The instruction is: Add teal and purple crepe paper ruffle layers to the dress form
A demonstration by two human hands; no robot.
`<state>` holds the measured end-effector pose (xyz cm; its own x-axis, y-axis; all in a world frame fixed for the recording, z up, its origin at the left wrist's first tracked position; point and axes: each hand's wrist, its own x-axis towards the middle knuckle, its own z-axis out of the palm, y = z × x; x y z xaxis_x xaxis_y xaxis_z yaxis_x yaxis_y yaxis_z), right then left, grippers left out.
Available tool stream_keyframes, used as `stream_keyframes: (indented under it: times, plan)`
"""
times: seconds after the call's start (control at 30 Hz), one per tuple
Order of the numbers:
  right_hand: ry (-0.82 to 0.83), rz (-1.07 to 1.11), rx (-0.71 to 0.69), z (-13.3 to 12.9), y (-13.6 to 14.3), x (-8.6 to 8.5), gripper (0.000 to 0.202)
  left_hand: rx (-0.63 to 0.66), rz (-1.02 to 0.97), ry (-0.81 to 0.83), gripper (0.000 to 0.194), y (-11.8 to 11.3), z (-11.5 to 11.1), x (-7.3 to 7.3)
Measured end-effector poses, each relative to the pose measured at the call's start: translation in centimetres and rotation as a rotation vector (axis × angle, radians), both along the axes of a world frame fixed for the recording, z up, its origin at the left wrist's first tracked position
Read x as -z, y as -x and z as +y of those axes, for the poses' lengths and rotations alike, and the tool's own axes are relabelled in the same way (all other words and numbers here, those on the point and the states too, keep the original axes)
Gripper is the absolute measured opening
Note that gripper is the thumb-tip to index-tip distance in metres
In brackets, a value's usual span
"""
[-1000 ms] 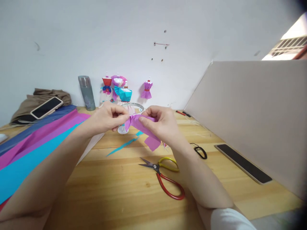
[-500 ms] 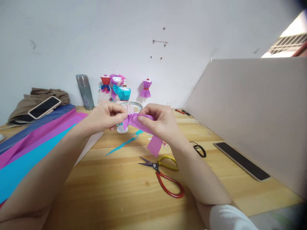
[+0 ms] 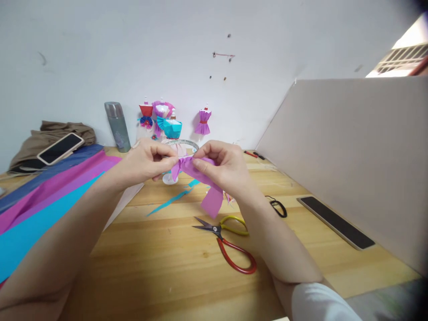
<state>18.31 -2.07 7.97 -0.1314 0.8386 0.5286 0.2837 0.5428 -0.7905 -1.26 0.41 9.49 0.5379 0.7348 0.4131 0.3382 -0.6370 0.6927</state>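
Observation:
A strip of purple crepe paper (image 3: 213, 201) is stretched between my hands above the table, its left part gathered into small pleats and its loose end hanging down on the right. My left hand (image 3: 150, 160) pinches the gathered end between thumb and fingers. With thumb and forefinger, my right hand (image 3: 220, 165) grips the strip a short way along. Just behind the fingers curves a measuring tape (image 3: 183, 142). A small stand with a white round base (image 3: 170, 179) shows partly under the paper. Below lie scissors (image 3: 216, 229) with one yellow and one red handle, blades apart.
Small dress forms in red, purple and turquoise paper (image 3: 172, 128) stand by the wall, near a flask (image 3: 117, 127). Coloured paper sheets (image 3: 50, 214) cover the left side, beside a phone (image 3: 60, 148). Blue scraps (image 3: 170, 201), a black loop (image 3: 278, 208) and a dark slab (image 3: 336, 222) lie on the table.
The hanging end of the purple strip has swung slightly left. Both hands keep their pinch in nearly the same place, and the view has shifted a little.

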Motion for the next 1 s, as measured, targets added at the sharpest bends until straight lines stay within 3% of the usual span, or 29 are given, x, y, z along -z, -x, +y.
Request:
stream_keyframes:
  times: [0.73, 1.0]
  plan:
    - [0.059, 0.047, -0.046, 0.15, 0.06, 0.59, 0.013, 0.0, 0.016, -0.009, 0.024, -0.1, -0.03, -0.01]
    - [0.027, 0.018, 0.008, 0.37, -0.02, 0.69, 0.014, -0.017, 0.011, -0.021, 0.023, -0.18, -0.11, -0.02]
